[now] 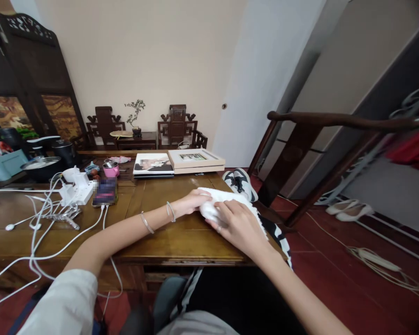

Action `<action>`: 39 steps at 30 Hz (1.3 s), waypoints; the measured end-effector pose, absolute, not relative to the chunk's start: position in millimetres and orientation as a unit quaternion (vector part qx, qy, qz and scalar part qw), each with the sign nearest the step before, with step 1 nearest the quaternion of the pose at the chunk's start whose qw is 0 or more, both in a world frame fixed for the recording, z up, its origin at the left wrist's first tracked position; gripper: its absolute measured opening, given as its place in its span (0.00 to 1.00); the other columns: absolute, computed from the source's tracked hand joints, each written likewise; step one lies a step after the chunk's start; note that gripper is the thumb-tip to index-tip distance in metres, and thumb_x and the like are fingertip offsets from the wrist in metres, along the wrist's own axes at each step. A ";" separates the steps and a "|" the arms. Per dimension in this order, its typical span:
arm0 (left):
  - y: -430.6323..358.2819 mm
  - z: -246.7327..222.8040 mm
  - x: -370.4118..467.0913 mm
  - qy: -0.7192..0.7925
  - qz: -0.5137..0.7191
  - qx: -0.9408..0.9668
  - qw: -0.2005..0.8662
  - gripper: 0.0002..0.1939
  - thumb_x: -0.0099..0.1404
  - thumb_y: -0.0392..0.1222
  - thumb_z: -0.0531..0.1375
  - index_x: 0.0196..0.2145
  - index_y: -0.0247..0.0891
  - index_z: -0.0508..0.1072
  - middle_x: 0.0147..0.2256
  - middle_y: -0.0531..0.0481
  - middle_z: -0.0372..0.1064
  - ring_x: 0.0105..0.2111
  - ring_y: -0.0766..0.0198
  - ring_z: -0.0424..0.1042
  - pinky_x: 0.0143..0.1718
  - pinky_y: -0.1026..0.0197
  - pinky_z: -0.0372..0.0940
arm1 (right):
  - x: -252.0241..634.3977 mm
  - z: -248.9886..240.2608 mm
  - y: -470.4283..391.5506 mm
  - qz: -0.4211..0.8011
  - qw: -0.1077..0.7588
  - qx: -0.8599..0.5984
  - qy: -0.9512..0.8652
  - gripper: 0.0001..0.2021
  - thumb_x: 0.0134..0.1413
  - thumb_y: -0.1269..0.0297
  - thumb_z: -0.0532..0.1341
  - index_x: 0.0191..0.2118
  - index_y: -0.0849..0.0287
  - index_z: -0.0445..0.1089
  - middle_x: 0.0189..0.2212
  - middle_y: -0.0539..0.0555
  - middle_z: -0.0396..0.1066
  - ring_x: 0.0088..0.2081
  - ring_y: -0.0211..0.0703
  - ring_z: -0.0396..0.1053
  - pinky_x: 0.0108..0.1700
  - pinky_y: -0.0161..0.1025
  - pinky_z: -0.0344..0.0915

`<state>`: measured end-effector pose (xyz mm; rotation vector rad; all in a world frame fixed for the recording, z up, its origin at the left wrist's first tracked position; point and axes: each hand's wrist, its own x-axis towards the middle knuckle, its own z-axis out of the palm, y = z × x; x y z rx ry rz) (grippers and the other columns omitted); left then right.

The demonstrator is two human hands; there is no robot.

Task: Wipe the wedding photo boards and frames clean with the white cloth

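Observation:
A white cloth (226, 194), bunched at its left end and with a jagged right edge, lies at the right end of the wooden table (160, 237). My left hand (194, 201) grips the bunched end from the left, its thumb and fingers partly hidden by the cloth. Over the front of the same bundle, my right hand (237, 222) has its fingers bent and closed on the fabric. Whether anything is wrapped inside the cloth cannot be seen.
Books (153, 164) and framed pictures (195, 160) lie along the table's back edge. To the left are a phone (105, 191), a pink cup (111, 169), a power strip (82, 187) and tangled white cables. A wooden chair (293, 149) stands right, near sneakers (242, 184).

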<state>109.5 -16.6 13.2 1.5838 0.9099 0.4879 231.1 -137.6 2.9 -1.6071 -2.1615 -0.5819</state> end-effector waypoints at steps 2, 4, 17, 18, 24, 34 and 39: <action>-21.1 19.8 104.0 0.363 0.170 0.697 0.594 0.15 0.65 0.36 0.56 0.50 0.34 0.69 0.41 0.45 0.72 0.37 0.65 0.73 0.35 0.68 0.68 | 236.4 -0.9 -135.2 -0.205 0.175 -0.556 -0.786 0.09 0.52 0.70 0.57 0.41 0.62 0.66 0.36 0.61 0.68 0.38 0.54 0.65 0.40 0.46 0.64; -19.1 26.6 93.7 0.349 0.099 0.744 0.561 0.19 0.66 0.40 0.56 0.55 0.37 0.65 0.40 0.47 0.72 0.36 0.65 0.74 0.35 0.66 0.70 | 243.5 -4.2 -134.3 -0.186 0.161 -0.538 -0.806 0.13 0.45 0.78 0.55 0.39 0.61 0.64 0.36 0.60 0.66 0.38 0.52 0.63 0.38 0.43 0.63; 99.0 16.3 2.5 0.590 0.098 0.802 0.002 0.09 0.66 0.36 0.56 0.41 0.30 0.73 0.47 0.32 0.69 0.50 0.46 0.70 0.48 0.51 0.66 | 250.6 -12.5 -117.8 -0.148 0.166 -0.533 -0.816 0.24 0.44 0.82 0.53 0.49 0.60 0.64 0.48 0.61 0.68 0.50 0.54 0.63 0.50 0.52 0.62; 104.8 13.7 -0.6 0.592 0.101 0.800 -0.004 0.09 0.67 0.37 0.55 0.41 0.31 0.73 0.46 0.33 0.70 0.50 0.47 0.70 0.48 0.51 0.65 | 253.0 -15.8 -118.0 -0.143 0.173 -0.536 -0.814 0.24 0.46 0.81 0.53 0.51 0.60 0.64 0.50 0.61 0.68 0.52 0.55 0.63 0.53 0.56 0.60; 123.3 0.7 -6.0 0.592 0.126 0.796 -0.016 0.10 0.67 0.38 0.55 0.42 0.30 0.73 0.46 0.34 0.71 0.51 0.51 0.69 0.50 0.57 0.63 | 265.2 -35.2 -124.2 -0.141 0.189 -0.555 -0.797 0.24 0.55 0.77 0.49 0.57 0.57 0.61 0.58 0.60 0.65 0.61 0.58 0.57 0.60 0.68 0.48; 127.4 12.1 4.3 0.617 0.196 0.759 0.075 0.10 0.62 0.36 0.60 0.42 0.29 0.71 0.46 0.31 0.70 0.51 0.46 0.69 0.51 0.52 0.63 | 290.5 -35.7 -119.8 -0.097 0.268 -0.510 -0.811 0.28 0.52 0.76 0.51 0.60 0.56 0.58 0.58 0.60 0.64 0.61 0.49 0.58 0.60 0.55 0.58; 127.9 24.9 41.9 0.579 0.292 0.738 0.186 0.19 0.67 0.43 0.57 0.54 0.34 0.63 0.49 0.38 0.70 0.50 0.55 0.70 0.50 0.57 0.65 | 295.8 -33.3 -121.9 -0.130 0.293 -0.474 -0.820 0.26 0.55 0.77 0.51 0.59 0.56 0.57 0.58 0.62 0.63 0.59 0.47 0.62 0.56 0.50 0.64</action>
